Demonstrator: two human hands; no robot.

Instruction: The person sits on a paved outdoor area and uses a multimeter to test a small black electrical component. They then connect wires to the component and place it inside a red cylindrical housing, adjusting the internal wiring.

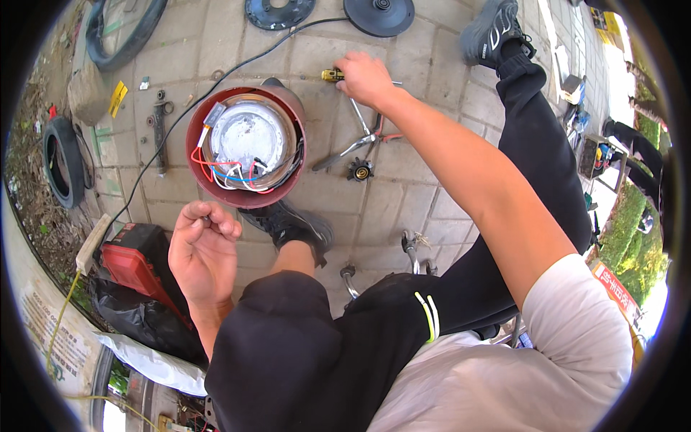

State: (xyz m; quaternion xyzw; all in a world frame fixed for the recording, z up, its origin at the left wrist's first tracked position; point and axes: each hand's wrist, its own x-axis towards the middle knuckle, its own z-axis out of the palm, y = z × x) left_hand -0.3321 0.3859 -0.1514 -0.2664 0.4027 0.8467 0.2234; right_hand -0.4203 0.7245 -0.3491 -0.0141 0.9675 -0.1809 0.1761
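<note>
My right hand is closed around the yellow-and-black handle of a screwdriver, whose shaft tip shows past the hand. Below it on the paving lie red-handled pliers and a small black toothed part. A reddish-brown round tub stands before me and holds a metal motor part with red, white and blue wires. Beside the tub's lower left, my left hand is palm up with fingers curled; a small dark spot shows between them, too small to name.
Two black round covers lie at the top, one joined to a black cable. Tyres, a stone and a rod-like metal part are at left. A red-and-black toolbox sits by my left arm.
</note>
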